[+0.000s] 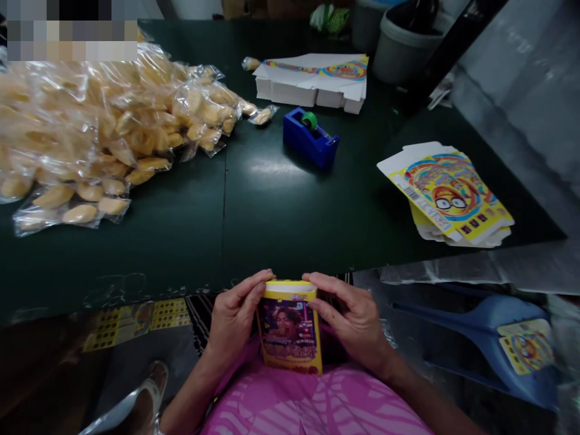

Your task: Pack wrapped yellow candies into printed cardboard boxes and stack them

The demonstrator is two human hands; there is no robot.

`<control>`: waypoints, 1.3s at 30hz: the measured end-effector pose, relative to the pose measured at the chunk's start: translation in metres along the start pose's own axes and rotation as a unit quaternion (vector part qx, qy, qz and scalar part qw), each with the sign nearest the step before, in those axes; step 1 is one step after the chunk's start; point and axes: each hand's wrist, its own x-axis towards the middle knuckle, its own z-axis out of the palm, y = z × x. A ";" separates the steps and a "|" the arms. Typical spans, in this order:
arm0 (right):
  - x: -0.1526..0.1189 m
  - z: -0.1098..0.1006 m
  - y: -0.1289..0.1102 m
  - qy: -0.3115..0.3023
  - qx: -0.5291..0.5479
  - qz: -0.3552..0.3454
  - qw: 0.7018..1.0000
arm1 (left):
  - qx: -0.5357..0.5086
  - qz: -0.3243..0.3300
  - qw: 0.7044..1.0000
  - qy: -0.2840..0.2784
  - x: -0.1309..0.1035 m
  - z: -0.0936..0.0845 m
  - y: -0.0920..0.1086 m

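Note:
A yellow printed box [290,329] stands upright against the pink clothing at the table's front edge. My left hand [238,314] pinches its upper left corner, and my right hand [351,314] grips the upper right corner, fingertips on the top edge. A white strip shows just below the yellow top edge. Beyond the hands, a blue tape dispenser [308,139] with a green roll sits on the dark green table [272,223]. To the right lies a fanned stack of flat yellow cartons [453,196].
Clear-wrapped yellowish pieces [113,121] are heaped at the left. A white carton stack [312,81] lies at the back, near grey buckets [403,45]. Below the table's right edge is a blue stool [493,326] with a printed card; printed sheets [136,323] lie low at left.

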 end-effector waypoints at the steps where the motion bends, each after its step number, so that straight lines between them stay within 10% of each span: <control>1: 0.001 -0.001 -0.001 -0.006 -0.007 -0.013 1.000 | 0.004 0.007 1.000 -0.002 0.000 0.000 -0.001; 16: 0.002 0.004 0.003 -0.044 0.163 0.128 0.977 | 0.013 0.011 0.975 -0.221 0.023 -0.031 0.009; 33: 0.008 0.014 -0.026 -0.081 -0.001 -0.011 0.997 | 0.088 0.071 0.984 -0.139 -0.012 -0.024 0.001; 39: 0.004 0.016 -0.006 -0.158 0.062 0.059 0.984 | 0.129 0.094 0.958 -0.239 0.013 -0.037 0.025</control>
